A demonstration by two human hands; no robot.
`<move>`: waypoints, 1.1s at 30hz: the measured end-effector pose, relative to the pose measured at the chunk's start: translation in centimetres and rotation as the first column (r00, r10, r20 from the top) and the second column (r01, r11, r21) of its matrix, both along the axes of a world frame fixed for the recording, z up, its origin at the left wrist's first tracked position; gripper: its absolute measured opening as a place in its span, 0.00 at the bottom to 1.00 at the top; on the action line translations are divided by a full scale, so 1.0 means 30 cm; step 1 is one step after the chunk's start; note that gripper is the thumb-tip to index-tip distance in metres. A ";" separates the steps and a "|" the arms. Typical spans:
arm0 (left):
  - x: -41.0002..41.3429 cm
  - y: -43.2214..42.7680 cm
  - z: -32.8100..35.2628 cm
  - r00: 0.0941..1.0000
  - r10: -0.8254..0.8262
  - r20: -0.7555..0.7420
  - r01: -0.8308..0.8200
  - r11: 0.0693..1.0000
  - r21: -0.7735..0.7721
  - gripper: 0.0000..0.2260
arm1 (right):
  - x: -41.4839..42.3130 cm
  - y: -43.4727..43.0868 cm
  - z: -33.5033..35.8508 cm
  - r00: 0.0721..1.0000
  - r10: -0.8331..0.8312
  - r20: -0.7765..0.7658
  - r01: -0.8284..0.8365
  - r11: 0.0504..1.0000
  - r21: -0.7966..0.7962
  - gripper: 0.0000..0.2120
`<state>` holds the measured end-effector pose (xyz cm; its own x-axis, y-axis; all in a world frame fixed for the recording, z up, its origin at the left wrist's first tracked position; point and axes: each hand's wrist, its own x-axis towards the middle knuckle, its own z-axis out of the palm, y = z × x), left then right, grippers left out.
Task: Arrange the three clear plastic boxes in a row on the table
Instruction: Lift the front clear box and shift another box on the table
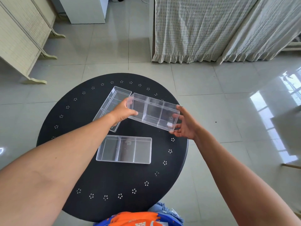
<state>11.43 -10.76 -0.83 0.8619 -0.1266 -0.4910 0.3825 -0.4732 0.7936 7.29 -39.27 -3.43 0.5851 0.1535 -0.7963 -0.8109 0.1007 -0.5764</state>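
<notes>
The left hand (123, 111) and right hand (184, 123) are clamped on opposite short ends of the held box (153, 112), lifted and tilted above the round table (81, 168). Relative to the held box, the near box (124, 150) lies flat toward the person; the angled box (110, 105) lies just left, partly under the left hand. Judgement: no row exists yet; the held box and probably the angled box remain to be aligned

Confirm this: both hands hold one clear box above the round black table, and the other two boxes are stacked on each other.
Not quite. The head view shows the left hand and right hand holding one box by its ends over the table, but the other two are not stacked: the near box and the far box lie apart on the table.
</notes>
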 end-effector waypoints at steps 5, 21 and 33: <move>-0.014 -0.020 -0.013 0.992 0.124 0.024 -0.126 0.990 0.063 0.30 | 0.042 0.038 0.028 0.998 0.015 -0.063 -0.022 0.995 -0.099 0.47; -0.084 -0.057 -0.087 0.939 0.291 -0.181 -0.265 0.952 0.155 0.10 | 0.046 0.097 -0.096 0.995 0.063 0.072 -0.016 0.850 -0.527 0.11; -0.144 0.090 -0.037 0.922 -0.008 0.388 -0.192 0.859 0.474 0.24 | 0.128 0.210 0.026 0.837 0.406 0.367 0.110 0.532 -0.840 0.22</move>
